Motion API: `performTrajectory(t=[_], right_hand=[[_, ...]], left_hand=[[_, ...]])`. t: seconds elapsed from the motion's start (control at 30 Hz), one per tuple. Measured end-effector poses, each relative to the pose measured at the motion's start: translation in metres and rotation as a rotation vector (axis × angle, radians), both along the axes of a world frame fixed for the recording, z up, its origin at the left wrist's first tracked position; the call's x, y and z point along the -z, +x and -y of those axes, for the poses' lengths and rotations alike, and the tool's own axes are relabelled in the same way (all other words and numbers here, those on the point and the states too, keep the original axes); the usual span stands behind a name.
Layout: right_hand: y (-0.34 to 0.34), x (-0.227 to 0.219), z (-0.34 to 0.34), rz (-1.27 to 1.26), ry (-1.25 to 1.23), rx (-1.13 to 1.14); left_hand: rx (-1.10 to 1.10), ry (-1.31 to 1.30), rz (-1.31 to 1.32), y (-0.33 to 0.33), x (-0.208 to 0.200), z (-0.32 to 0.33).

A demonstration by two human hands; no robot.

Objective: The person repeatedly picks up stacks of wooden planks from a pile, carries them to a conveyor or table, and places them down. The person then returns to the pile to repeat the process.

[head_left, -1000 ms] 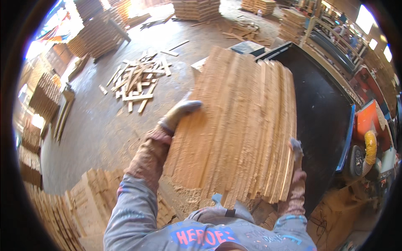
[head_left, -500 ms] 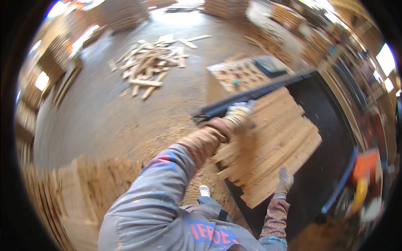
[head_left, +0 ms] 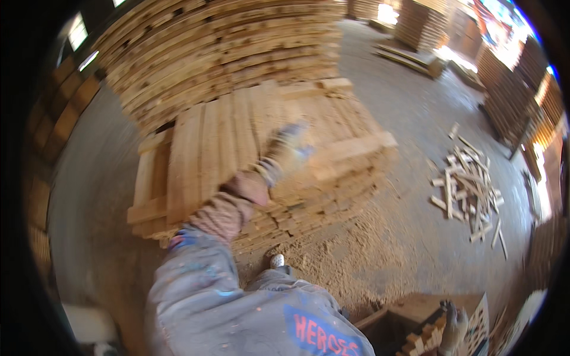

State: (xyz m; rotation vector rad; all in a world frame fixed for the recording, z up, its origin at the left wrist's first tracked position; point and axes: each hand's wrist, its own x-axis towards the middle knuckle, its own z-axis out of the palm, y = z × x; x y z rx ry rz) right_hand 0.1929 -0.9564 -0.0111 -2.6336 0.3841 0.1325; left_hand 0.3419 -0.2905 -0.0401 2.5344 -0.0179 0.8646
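My left hand (head_left: 286, 152), in a pale work glove with grey-blue fingertips, reaches out over a low stack of planks (head_left: 222, 139). It is smeared by motion, but its fingers look stretched out with the thumb apart, and I see nothing in it. At the lower right edge, my gloved right hand (head_left: 455, 327) is beside the ends of several stacked boards (head_left: 423, 339). Its fingers are small and dark here, so whether it grips a board is unclear.
Behind the low stack rises a taller stack of planks (head_left: 237, 44). Sawdust (head_left: 350, 255) covers the floor by my shoe (head_left: 277, 260). To the right lies a heap of short wood offcuts (head_left: 469, 187). A wooden box (head_left: 409, 308) stands near my right hand.
My view has swung left, from the boards on the dark surface to the plank stacks. My left hand has left those boards and now reaches over the low stack; my right hand stays near the boards.
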Motion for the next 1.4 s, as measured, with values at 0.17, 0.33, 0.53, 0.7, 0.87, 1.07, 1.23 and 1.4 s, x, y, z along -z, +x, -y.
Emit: performTrajectory(t=[0.17, 0.33, 0.53, 0.7, 0.87, 1.07, 1.23, 1.4], right_hand=[[0.211, 0.044, -0.304, 0.052, 0.624, -0.734], [0.308, 0.095, -0.589, 0.267, 0.403, -0.944], [0.321, 0.082, -0.624, -0.31, 0.955, -0.678], [0.292, 0.061, -0.654, -0.414, 1.037, -0.939], [0.298, 0.104, -0.651, -0.45, 1.125, -0.684], [0.306, 0.07, -0.639, -0.346, 1.27, -0.965], [0.261, 0.072, -0.676, -0.691, 0.961, -1.03], [0.258, 0.102, -0.686, -0.899, 1.265, -0.94]], left_hand=[[-1.066, -0.142, -0.264, -0.191, 0.06, -0.263], [-0.539, -1.112, -0.158, -0.238, 0.1, -0.302], [-0.547, -1.351, -0.122, -0.23, -0.005, -0.244], [-0.319, -1.38, -0.059, -0.226, 0.091, -0.269], [-0.268, -1.26, -0.303, -0.216, 0.009, -0.247], [0.04, -1.063, -0.217, -0.207, 0.094, -0.262], [0.127, -1.016, -0.183, -0.21, 0.141, -0.283], [-0.048, -1.103, -0.125, -0.189, 0.073, -0.237]])
